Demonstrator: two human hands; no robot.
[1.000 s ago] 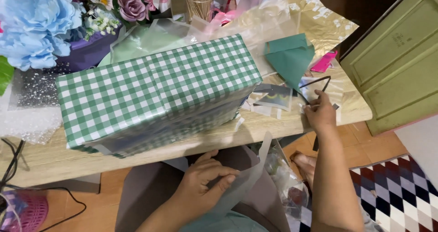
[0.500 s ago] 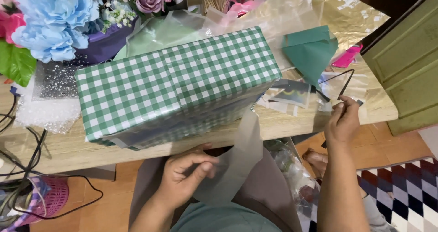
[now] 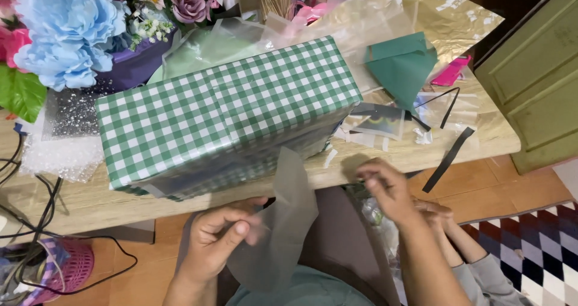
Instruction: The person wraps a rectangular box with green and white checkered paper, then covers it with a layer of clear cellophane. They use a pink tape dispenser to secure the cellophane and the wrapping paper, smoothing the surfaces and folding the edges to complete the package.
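Note:
My left hand pinches a translucent grey sheet that hangs in front of my lap, below the table edge. My right hand is blurred, with fingers curled together, just right of the sheet and apart from it. I cannot see anything in it. Above both hands a large box wrapped in green and white check paper lies on the wooden table. A black strip lies slanted over the table's front edge, right of my right hand.
A folded dark green paper, clear film scraps and a gold foil sheet lie behind. Artificial flowers stand back left. Another person's small hand in a grey sleeve reaches in under my right arm. Cables, a pink basket, a green cabinet.
My right hand has left the black strip at the table edge and moved left and down toward the sheet. My left hand has lifted the grey sheet higher.

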